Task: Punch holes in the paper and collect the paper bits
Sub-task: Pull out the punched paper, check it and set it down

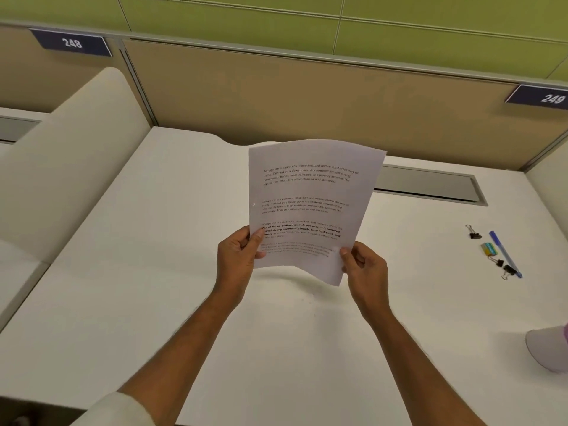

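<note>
A: Where is the paper (310, 207) now, and how do you hold it?

B: You hold it in the air above the desk (153, 272). Your left hand (238, 256) pinches the lower left corner, thumb on the printed side. Your right hand (365, 267) pinches the lower right corner the same way. Both hands are closed on the sheet.

A: How will it handle?

B: I judge it very light and soft. The top already bends away. It can crease or tear, so keep the grip near the edges. One small hole (254, 204) seems to show by the left margin. I see no punch here.
</note>
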